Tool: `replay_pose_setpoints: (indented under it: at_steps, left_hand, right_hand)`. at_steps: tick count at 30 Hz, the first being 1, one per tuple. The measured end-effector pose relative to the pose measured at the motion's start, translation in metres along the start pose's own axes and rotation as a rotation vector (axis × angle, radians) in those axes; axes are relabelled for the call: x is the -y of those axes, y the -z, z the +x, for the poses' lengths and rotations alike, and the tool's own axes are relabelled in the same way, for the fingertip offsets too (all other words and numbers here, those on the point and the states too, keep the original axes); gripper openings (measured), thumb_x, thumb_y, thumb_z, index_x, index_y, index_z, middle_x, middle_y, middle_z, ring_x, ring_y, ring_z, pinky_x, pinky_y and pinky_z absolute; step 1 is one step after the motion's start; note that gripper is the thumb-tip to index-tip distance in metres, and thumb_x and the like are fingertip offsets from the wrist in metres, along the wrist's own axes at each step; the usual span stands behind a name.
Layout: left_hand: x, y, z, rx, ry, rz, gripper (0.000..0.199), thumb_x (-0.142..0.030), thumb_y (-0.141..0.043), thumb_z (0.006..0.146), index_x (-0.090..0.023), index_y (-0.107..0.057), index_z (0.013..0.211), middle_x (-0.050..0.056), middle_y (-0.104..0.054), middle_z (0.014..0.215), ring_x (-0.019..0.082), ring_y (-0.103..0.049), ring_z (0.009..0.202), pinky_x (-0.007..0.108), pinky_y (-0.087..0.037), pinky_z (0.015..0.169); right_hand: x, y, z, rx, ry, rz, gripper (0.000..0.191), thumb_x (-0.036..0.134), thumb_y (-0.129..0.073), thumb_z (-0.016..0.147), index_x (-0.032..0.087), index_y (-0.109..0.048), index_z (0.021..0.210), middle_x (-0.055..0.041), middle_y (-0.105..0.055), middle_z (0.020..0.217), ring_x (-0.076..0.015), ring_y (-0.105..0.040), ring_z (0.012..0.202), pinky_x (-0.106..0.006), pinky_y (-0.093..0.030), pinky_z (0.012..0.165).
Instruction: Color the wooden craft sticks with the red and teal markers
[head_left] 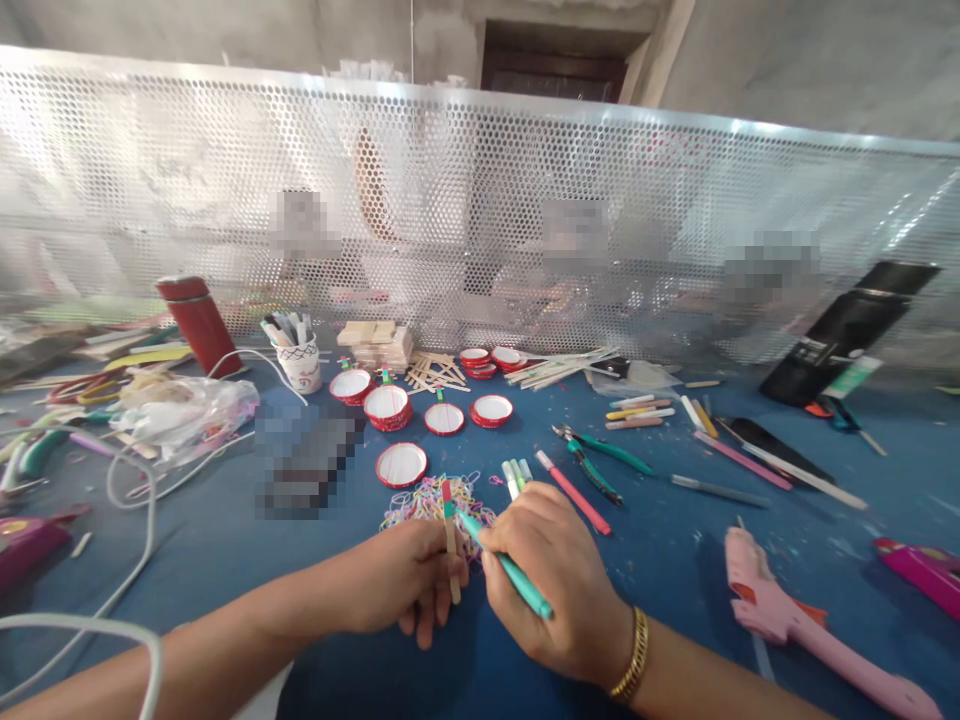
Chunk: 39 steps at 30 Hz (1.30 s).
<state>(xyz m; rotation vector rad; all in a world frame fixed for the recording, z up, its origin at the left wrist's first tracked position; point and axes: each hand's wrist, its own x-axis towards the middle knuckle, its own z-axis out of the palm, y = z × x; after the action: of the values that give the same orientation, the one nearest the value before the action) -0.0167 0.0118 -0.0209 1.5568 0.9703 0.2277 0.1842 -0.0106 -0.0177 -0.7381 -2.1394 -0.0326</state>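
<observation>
Between the fingers of my left hand (420, 580) is a wooden craft stick (452, 560), held nearly upright, its top coloured red with green below. My right hand (555, 580) grips a teal marker (525, 585), its tip close to the green part of the stick. Behind both hands lies a pile of colourful small bands (412, 500). A round white lid with a red rim (401, 465) rests just beyond the pile. Near my right hand are light green-tipped markers (514, 478) and a red marker (574, 492).
Stacked red-rimmed lids (387, 405), wooden sticks (437, 372) and a cup of markers (300, 362) stand farther back. Green-handled pliers (592, 465) and a pink glue gun (817, 635) lie right. A white cable (142, 540) crosses the left side. A perforated metal screen (450, 220) stands behind.
</observation>
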Motion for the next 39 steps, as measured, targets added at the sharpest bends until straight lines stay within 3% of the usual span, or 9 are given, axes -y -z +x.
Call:
replay_pose_setpoints:
  at_steps: [18, 27, 32, 39]
  left_hand:
    - [-0.002, -0.001, -0.0003, 0.001, 0.045, -0.035, 0.017, -0.031, -0.043, 0.085, -0.018, -0.054, 0.083, -0.003, -0.058, 0.062, 0.008, -0.057, 0.044, 0.015, -0.038, 0.04]
    - [0.0039, -0.0001, 0.0014, -0.009, 0.015, -0.035, 0.017, -0.028, -0.041, 0.086, -0.018, -0.054, 0.085, -0.003, -0.059, 0.062, 0.009, -0.058, 0.044, 0.016, -0.039, 0.039]
    - [0.0056, 0.0002, 0.0004, 0.0, -0.003, -0.007, 0.015, -0.023, -0.042, 0.085, -0.017, -0.055, 0.084, -0.003, -0.06, 0.064, 0.009, -0.06, 0.046, 0.016, -0.041, 0.041]
    - [0.0027, -0.0006, 0.0002, -0.007, 0.0, -0.018, 0.019, -0.031, -0.039, 0.09, -0.018, -0.053, 0.086, -0.003, -0.059, 0.064, 0.008, -0.058, 0.044, 0.015, -0.039, 0.04]
  right_hand:
    - [0.003, 0.001, 0.0008, 0.023, 0.034, 0.021, 0.009, 0.015, -0.049, 0.086, 0.019, -0.056, 0.091, -0.0004, -0.061, 0.075, -0.0159, -0.052, 0.073, -0.037, -0.039, 0.078]
    - [0.0029, 0.0, 0.0002, -0.007, 0.022, 0.017, 0.009, 0.014, -0.048, 0.085, 0.019, -0.055, 0.089, -0.0003, -0.06, 0.073, -0.0159, -0.051, 0.072, -0.037, -0.039, 0.078]
    - [0.0031, -0.0004, 0.0002, 0.042, 0.026, 0.024, 0.009, 0.015, -0.048, 0.086, 0.018, -0.055, 0.09, -0.0005, -0.06, 0.075, -0.0161, -0.051, 0.073, -0.037, -0.038, 0.079]
    - [0.0035, 0.0014, 0.0002, -0.008, 0.02, 0.018, 0.009, 0.014, -0.048, 0.085, 0.018, -0.055, 0.088, -0.0007, -0.059, 0.072, -0.0159, -0.05, 0.07, -0.037, -0.037, 0.076]
